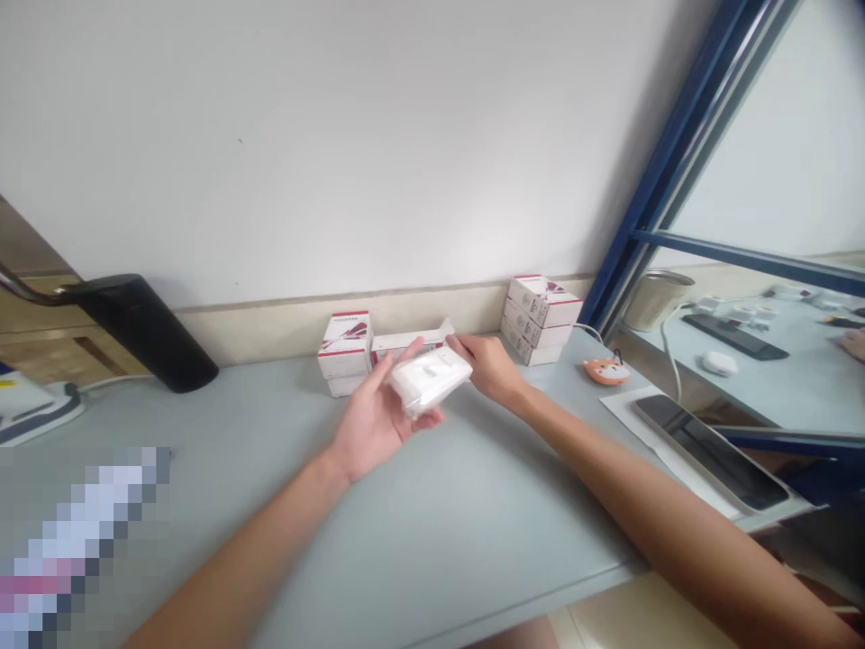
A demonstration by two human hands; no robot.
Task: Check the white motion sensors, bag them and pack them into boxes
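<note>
Head-camera question from the trainee: what do the 2 hands have at this moment?

Supervisor: The left hand (368, 428) is palm up above the table (432, 541), with the fingers curled loosely around a white wrapped part (429, 380). So the part is in the air, resting in that palm, just in front of the open carton (405, 342). The right hand (490, 368) has its fingertips at the raised flap (446, 328) of this carton. Whether they pinch the flap or only touch it, I cannot tell.

Trainee: And around them?

Supervisor: The carton lies near the wall, between a stack of 2 boxes (346, 351) on its left and a stack of 3 boxes (541, 317) on its right. Further right are an orange figure (605, 370) and a tablet (709, 451).

Trainee: How to do this step well, in your opinion?

Supervisor: I think the wrap is slippery, so the palm should be level, with the thumb on top of the part. The right hand should hold the flap fully open and press the carton to the table, because a light carton can slide. The part should meet the opening flat, not tilted, otherwise a corner may catch the edge.
</note>
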